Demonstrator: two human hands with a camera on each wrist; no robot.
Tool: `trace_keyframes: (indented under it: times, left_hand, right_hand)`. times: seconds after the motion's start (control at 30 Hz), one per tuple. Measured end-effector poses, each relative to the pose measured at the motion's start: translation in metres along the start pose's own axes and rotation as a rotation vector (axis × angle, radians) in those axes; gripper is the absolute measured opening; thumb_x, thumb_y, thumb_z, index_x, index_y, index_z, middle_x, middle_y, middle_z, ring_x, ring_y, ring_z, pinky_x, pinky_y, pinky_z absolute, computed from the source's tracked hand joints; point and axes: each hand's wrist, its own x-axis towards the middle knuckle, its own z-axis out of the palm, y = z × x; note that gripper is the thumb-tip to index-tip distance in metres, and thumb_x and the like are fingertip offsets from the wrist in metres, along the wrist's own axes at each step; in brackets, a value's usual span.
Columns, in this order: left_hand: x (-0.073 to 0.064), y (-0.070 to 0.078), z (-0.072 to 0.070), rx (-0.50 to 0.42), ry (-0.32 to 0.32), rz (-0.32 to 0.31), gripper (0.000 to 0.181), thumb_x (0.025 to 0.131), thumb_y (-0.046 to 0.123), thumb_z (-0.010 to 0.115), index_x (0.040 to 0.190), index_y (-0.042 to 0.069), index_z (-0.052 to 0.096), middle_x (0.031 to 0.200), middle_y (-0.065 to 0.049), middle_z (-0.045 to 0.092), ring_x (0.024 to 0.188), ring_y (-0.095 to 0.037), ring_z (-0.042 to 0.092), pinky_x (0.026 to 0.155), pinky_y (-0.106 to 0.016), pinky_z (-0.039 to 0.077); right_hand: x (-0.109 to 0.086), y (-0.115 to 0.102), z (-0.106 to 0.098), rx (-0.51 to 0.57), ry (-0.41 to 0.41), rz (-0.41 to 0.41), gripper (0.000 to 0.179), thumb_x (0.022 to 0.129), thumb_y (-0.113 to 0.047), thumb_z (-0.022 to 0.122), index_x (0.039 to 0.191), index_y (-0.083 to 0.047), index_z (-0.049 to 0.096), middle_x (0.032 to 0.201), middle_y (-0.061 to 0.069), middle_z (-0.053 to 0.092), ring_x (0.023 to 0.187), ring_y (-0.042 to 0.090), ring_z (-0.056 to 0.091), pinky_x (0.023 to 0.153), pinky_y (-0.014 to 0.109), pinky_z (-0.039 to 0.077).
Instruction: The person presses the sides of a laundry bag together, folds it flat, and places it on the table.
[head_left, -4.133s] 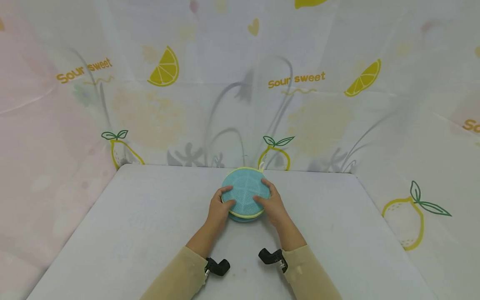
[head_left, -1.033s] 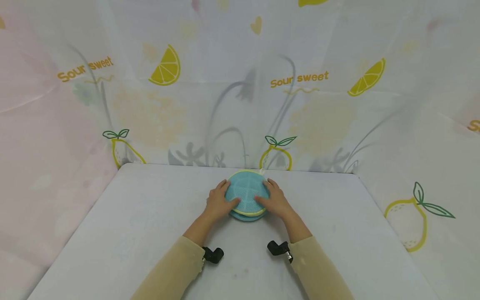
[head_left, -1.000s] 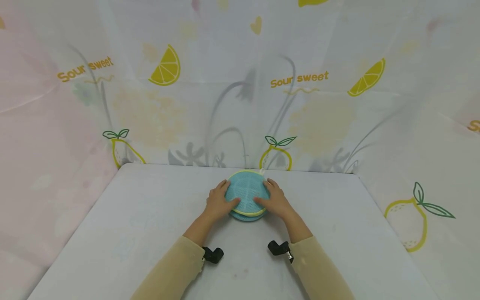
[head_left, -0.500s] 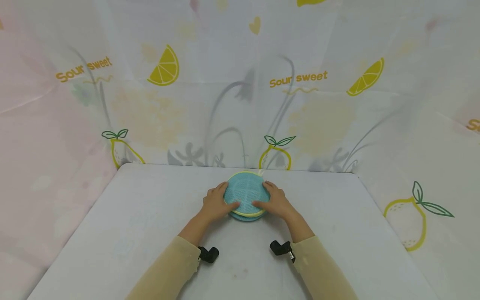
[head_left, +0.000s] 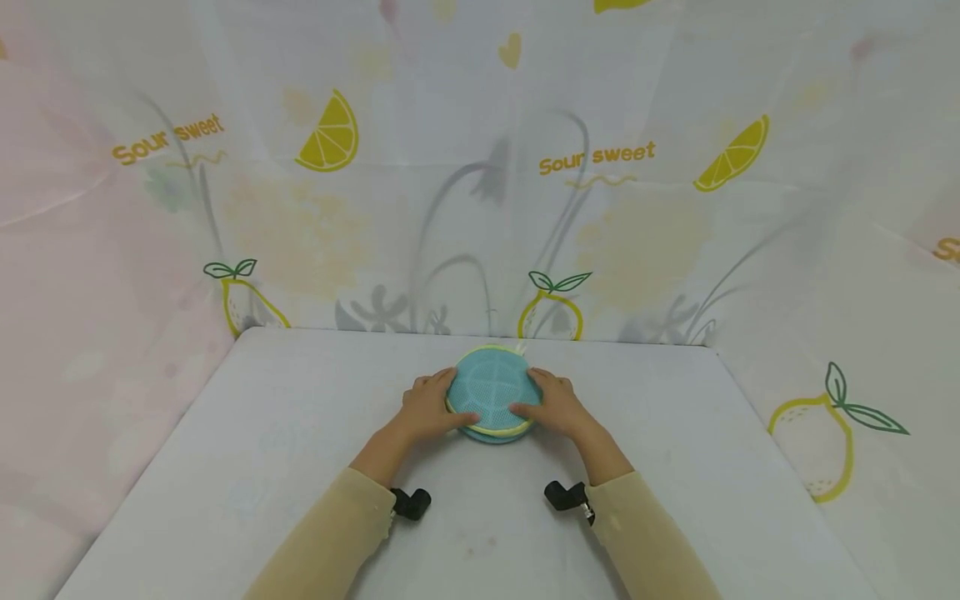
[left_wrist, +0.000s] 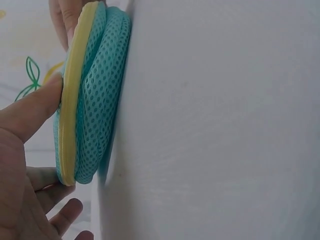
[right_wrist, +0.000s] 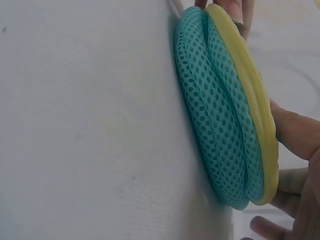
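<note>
A round, teal mesh laundry bag with yellow trim lies squashed flat on the white table. Seen from the side in the left wrist view, the mesh bag is folded in layers below its yellow rim. My left hand holds its left edge, thumb on the near top rim and fingers round the side. On the opposite edge, my right hand holds it likewise, its thumb resting on top. In the right wrist view, some fingers of the right hand stay off the bag.
The white table reaches back to a hanging cloth printed with lemons, which also covers both sides. A black wrist camera is strapped by the left sleeve, and another black camera by the right one.
Both hands have shifted slightly toward the person, and the forearms have spread apart. The thumbs sit lower on the bag's near edge. The bag has barely moved and stays on the table.
</note>
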Motion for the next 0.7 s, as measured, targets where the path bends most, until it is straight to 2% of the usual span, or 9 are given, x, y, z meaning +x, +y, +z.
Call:
trace_keyframes:
  times: [0.3, 0.53, 0.7]
  left_hand:
    - [0.0003, -0.0014, -0.0019, -0.019, -0.022, -0.028, 0.098, 0.082, 0.056, 0.076, 0.155, 0.006, 0.035, 0.157, -0.010, 0.039, 0.140, -0.038, 0.033, 0.108, -0.063, 0.029]
    - [-0.0015, -0.0041, -0.0054, -0.006, -0.015, -0.029, 0.092, 0.082, 0.051, 0.079, 0.152, 0.006, 0.040, 0.154, -0.011, 0.044, 0.139, -0.039, 0.036, 0.106, -0.066, 0.030]
    - [-0.0044, -0.0082, -0.0073, -0.013, -0.005, -0.039, 0.084, 0.083, 0.046, 0.079, 0.150, 0.007, 0.045, 0.152, -0.010, 0.047, 0.140, -0.038, 0.036, 0.108, -0.065, 0.029]
  right_hand:
    - [-0.0017, 0.0012, -0.0009, 0.012, -0.010, -0.027, 0.089, 0.089, -0.052, 0.070, 0.150, 0.004, 0.038, 0.155, 0.023, 0.038, 0.138, 0.046, 0.031, 0.112, 0.059, 0.031]
    - [0.0023, 0.0042, 0.0020, 0.006, -0.027, 0.015, 0.083, 0.092, -0.043, 0.071, 0.152, 0.002, 0.036, 0.157, 0.020, 0.035, 0.141, 0.043, 0.028, 0.114, 0.056, 0.030]
    - [0.0008, 0.0024, 0.0018, -0.010, -0.009, 0.028, 0.081, 0.091, -0.042, 0.072, 0.151, 0.001, 0.038, 0.156, 0.019, 0.038, 0.140, 0.043, 0.030, 0.113, 0.055, 0.033]
